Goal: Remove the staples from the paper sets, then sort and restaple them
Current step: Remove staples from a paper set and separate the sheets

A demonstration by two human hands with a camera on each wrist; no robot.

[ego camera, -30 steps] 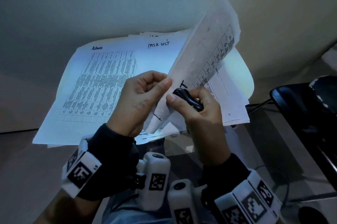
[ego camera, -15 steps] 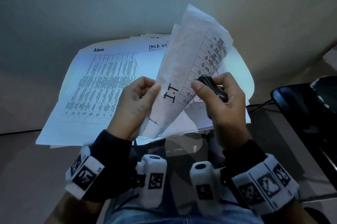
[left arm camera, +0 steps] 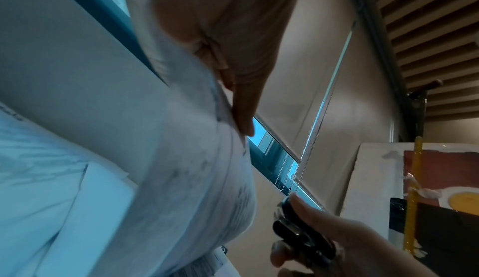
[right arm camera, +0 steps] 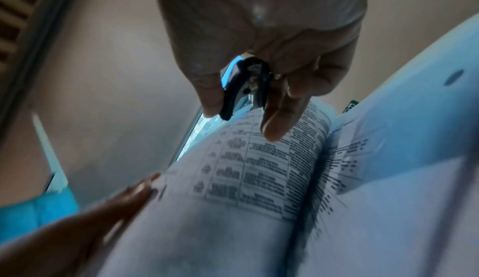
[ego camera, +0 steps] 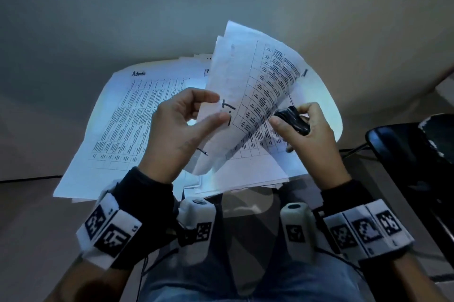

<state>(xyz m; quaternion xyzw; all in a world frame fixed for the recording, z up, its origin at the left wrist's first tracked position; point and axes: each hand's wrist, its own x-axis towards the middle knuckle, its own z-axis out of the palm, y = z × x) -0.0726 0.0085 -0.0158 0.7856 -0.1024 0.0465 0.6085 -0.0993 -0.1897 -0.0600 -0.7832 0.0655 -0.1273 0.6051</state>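
Note:
A paper set (ego camera: 248, 95) marked "I.T" stands lifted and curled above the table. My left hand (ego camera: 181, 129) pinches its left edge between thumb and fingers; in the left wrist view the thumb (left arm camera: 241, 97) presses on the blurred paper set (left arm camera: 197, 179). My right hand (ego camera: 312, 139) grips a black staple remover (ego camera: 293, 121) just right of the set's curled right edge. The right wrist view shows the staple remover (right arm camera: 233, 93) between thumb and fingers, right above the printed table on the sheet (right arm camera: 259, 175). No staple can be made out.
More printed sheets lie spread on the round white table (ego camera: 326, 105), the leftmost headed "Admin" (ego camera: 127, 124). A black chair (ego camera: 403, 149) stands to the right. A pale wall rises behind the table. My lap is below the table's near edge.
The "I.T" set has swung upright and turned its printed side to me. My right hand with the staple remover moved right and up, off the set's lower corner. My left fingers have spread.

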